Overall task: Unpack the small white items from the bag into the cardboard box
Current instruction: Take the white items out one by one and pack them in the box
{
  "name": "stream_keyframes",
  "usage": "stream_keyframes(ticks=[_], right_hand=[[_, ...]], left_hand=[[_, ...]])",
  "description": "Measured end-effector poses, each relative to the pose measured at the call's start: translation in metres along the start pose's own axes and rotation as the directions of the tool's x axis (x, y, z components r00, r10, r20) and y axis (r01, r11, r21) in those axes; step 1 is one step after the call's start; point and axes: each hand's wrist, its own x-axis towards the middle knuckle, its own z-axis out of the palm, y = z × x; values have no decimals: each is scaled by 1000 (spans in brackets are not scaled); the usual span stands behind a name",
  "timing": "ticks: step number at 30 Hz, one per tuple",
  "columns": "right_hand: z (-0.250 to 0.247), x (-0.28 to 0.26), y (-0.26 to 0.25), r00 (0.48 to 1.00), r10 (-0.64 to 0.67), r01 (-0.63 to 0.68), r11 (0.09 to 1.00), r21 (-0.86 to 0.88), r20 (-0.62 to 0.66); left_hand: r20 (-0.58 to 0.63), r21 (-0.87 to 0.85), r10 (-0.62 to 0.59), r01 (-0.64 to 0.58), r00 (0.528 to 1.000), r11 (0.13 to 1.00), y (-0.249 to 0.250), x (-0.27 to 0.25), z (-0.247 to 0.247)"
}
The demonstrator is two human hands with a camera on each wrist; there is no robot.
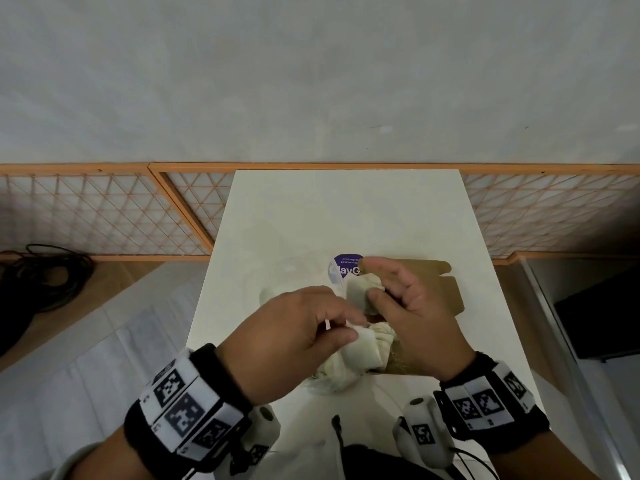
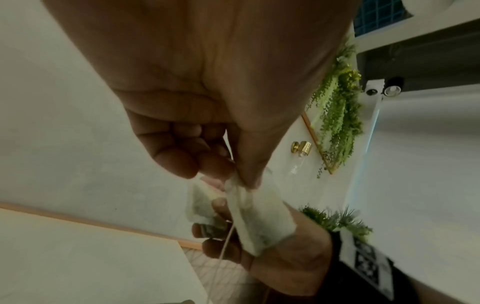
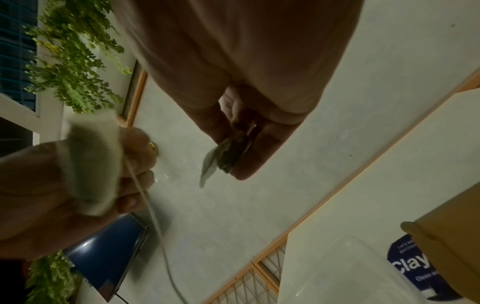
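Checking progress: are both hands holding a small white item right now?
Yes, the left hand pinches one white sachet and the right hand pinches another.

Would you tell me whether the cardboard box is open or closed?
Open: the cardboard box's flap is folded back on the table behind the right hand.

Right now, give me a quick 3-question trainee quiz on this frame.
1. True or false: the left hand pinches a small white sachet with a string.
2. The cardboard box lies on which side of the table: A left, B right?
3. Fill in: the right hand holds a second ____ in its grip.

Key: 1 true; 2 B; 3 sachet.
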Motion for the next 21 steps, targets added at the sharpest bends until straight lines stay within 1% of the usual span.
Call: stream_keyframes(ticks=[4,8,12,16,21], right_hand=[[7,-7,-9,998,4,-3,1000,-9,66],[11,-12,-6,993,4,1,999,-49,114],[12,-15,-8,989,-6,27,990,-137,151],[13,-19,-11,983,-26,72,966,-249,182],[16,-25,-12,980,9,31,980,-196,199]], left_hand=[[-80,-2,-105,105,991,994,-6,8,4],[-122,93,-134,146,983,985,-15,11,7],[-142,152,-121,142,983,978,-23,11,9],[-121,142,-129,145,984,979,-26,11,11],[-132,121,-118,134,984,984,-34,9,14]])
